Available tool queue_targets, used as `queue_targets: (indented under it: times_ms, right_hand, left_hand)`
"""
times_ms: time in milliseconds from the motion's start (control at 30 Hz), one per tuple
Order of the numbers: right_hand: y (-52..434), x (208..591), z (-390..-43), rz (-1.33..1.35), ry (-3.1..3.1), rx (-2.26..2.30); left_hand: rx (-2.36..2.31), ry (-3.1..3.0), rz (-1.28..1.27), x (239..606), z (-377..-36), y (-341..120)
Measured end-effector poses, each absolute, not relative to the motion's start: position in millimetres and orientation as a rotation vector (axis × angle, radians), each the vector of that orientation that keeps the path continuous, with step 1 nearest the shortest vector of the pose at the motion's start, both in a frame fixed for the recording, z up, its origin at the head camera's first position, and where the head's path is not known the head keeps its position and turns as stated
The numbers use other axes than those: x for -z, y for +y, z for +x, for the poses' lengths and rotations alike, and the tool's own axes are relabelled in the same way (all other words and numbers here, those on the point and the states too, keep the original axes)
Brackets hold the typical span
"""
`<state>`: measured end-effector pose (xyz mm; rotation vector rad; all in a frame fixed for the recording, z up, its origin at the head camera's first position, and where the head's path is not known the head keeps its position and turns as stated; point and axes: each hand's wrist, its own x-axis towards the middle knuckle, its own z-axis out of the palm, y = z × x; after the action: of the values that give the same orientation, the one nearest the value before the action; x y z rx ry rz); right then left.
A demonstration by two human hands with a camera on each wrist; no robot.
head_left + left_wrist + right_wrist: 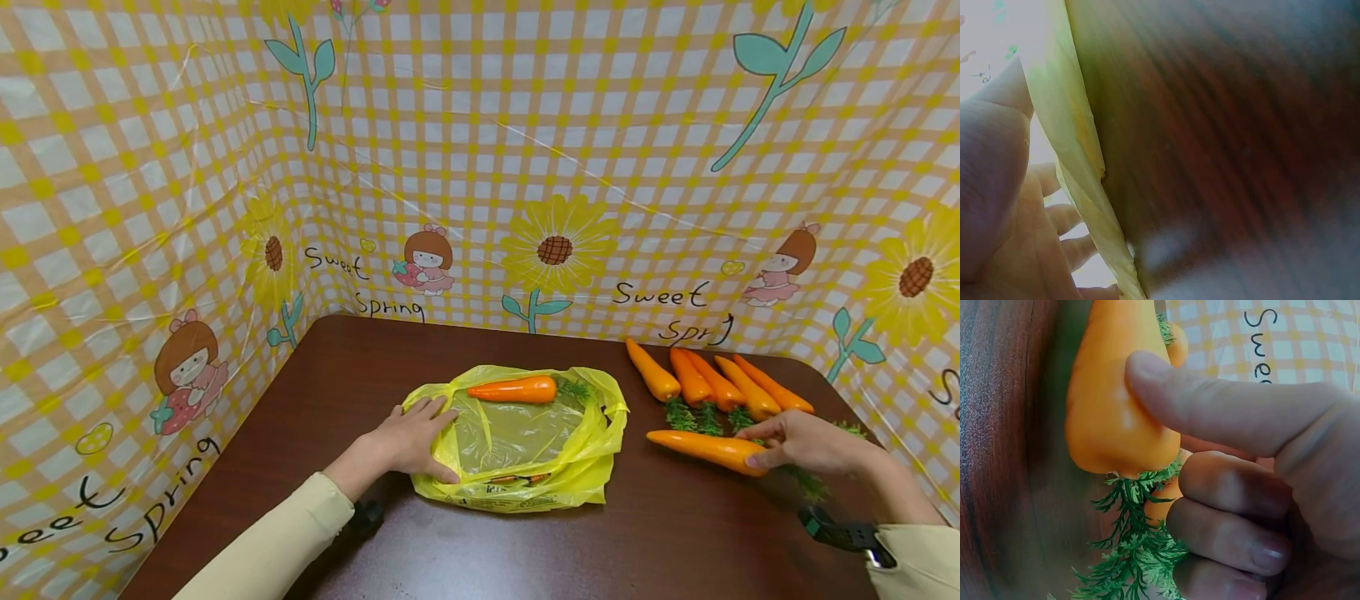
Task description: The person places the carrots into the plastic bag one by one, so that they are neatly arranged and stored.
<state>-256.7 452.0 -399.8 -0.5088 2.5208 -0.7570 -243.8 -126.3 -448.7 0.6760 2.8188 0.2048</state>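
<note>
In the head view my right hand [806,443] pinches an orange-yellow toy carrot [701,447] near its thick end. The right wrist view shows the thumb across the carrot [1110,412], with its green leafy top hanging below. My left hand [412,437], fingers spread, rests on the left edge of a yellow plastic bag [525,496]. The bag's mouth gapes upward, and a redder carrot [517,389] lies along its far side. Through the left wrist camera, the bag's edge [1079,144] runs beside my fingers and partly hides them.
Several more carrots [708,383] lie side by side at the back right, leafy tops toward me. The dark brown table [360,350] is enclosed by walls of yellow checked cloth [480,150] with printed sunflowers. A dark strap [843,533] circles my right wrist.
</note>
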Motion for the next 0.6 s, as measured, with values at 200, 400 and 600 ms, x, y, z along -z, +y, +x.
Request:
queue_targets:
  times_ms: [200, 400, 600]
  right_hand:
    - [453, 398, -258, -0.505, 2.537, 0.728]
    - [449, 392, -256, -0.51, 2.57, 0.733]
    - [444, 385, -254, -0.561, 2.639, 0.668]
  left_hand:
    - [-0.209, 2.82, 0.684, 450, -244, -126]
    - [-0.211, 2.815, 0.678, 450, -244, -126]
    - [-0.211, 2.817, 0.679, 449, -243, -126]
